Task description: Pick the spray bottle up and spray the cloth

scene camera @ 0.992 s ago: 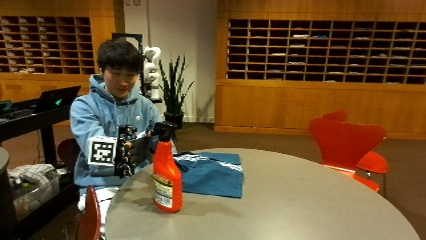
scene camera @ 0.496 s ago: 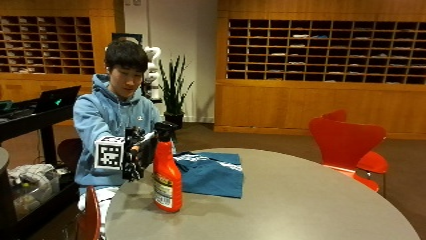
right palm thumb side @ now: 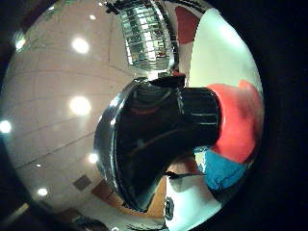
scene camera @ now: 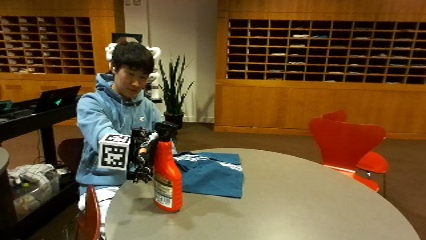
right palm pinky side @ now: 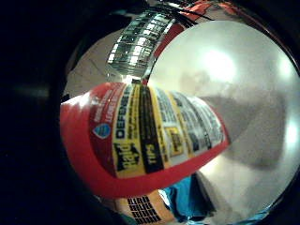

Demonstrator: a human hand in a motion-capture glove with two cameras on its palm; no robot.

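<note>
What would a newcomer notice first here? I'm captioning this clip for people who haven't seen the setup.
The red spray bottle standing upright near the edge of the round table, with the gloved right hand right beside its neck. Behind it a blue cloth lies on the table. An orange chair stands at the far side.

I am seeing the person (scene camera: 120,125) wearing a light blue hooded sweatshirt, its hood lying bunched behind the neck and a small white mark sitting on the chest. The sleeves are running long, down to the wrists. The right hand (scene camera: 141,157) is wearing a black glove. Pale trousers are showing below the sweatshirt's hem at the table's edge.
</note>
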